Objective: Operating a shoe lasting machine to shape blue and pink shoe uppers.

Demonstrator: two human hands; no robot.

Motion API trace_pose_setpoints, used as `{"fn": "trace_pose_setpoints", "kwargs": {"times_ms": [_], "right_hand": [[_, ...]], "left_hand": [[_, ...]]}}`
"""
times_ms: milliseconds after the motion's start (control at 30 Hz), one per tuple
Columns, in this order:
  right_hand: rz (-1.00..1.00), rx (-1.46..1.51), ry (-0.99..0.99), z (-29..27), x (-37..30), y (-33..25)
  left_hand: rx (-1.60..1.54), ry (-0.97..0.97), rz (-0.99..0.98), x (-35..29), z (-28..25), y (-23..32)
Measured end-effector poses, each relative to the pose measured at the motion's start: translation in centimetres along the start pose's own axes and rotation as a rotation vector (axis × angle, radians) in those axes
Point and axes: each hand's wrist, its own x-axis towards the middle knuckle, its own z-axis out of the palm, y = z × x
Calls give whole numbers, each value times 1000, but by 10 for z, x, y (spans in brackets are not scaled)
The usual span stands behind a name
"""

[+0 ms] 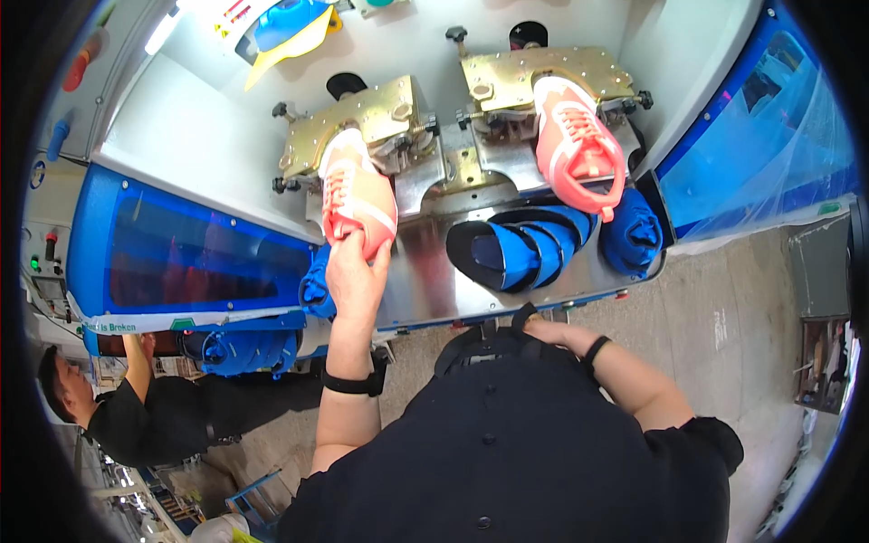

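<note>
My left hand [356, 276] is closed on the heel of a coral-pink sneaker [360, 199] with laces. The shoe's toe points away from me, under the left brass-coloured clamp plate [348, 125] of a machine. A matching sneaker [579, 149] sits toe-first at the right clamp plate [548, 74], apart from both hands. Low by my waist, near the machine's front edge, is my right hand [549, 331], beside a black item [523, 315] I cannot make out. Its fingers are mostly hidden.
Several blue, black-lined shoe-shaped covers [520, 249] lie on the metal shelf [425, 271], with rolled blue bundles [631, 237] at its sides. Blue-framed panels [195, 249] flank the machine. A co-worker in black [154, 416] stands at left, near more blue pieces [249, 350].
</note>
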Motion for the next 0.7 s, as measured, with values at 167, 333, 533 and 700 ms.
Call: {"fn": "trace_pose_setpoints", "kwargs": {"times_ms": [167, 333, 533, 700], "right_hand": [[-15, -12, -102, 21, 50, -17], [-92, -5, -152, 44, 92, -54], [-109, -34, -93, 44, 109, -70], [37, -96, 42, 25, 61, -46]], "left_hand": [[-1, -20, 52, 1, -10, -8], [-6, -50, 53, -4, -15, -13], [3, -104, 62, 10, -33, -23], [-198, -78, 57, 4, -105, -5]]}}
